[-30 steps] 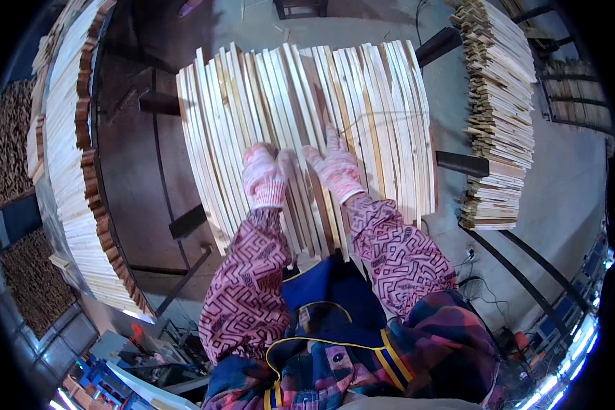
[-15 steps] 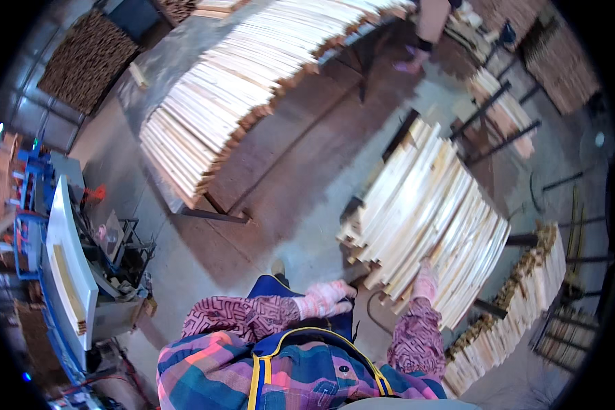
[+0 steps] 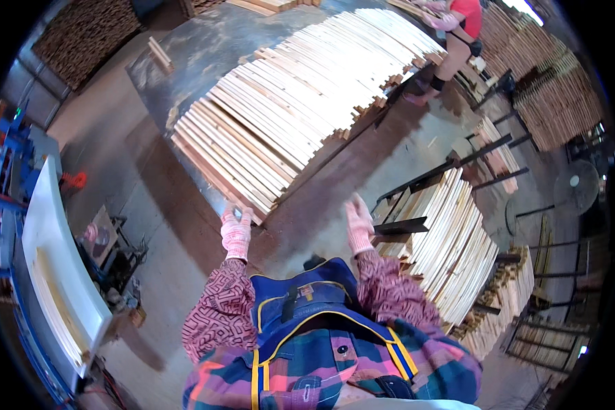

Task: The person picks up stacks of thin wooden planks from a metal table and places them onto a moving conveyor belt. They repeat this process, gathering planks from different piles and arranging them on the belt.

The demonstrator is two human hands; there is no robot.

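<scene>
Wooden strips (image 3: 301, 96) lie side by side in a wide layer on a grey-topped table (image 3: 191, 61) ahead of me. My left hand (image 3: 236, 234), in a pink knitted glove, is at the table's near corner, beside the end of the nearest strip. Its fingers look loosely bent and apart; whether they touch the strip I cannot tell. My right hand (image 3: 359, 224), also gloved, is empty, fingers stretched forward, left of a dark metal bar of a rack. On that rack rests another layer of wooden strips (image 3: 451, 239).
A person (image 3: 461, 27) in a red top stands at the table's far right end, hands on strips. Upright strips (image 3: 502, 311) stand beyond the rack at right. A white curved panel (image 3: 55, 260) on a blue machine is at left. Stacked wood (image 3: 85, 37) stands far left.
My view has turned right and toward the table. The right hand has left the strips on the rack and reaches forward. My left hand has moved from my waist to the table corner.
</scene>
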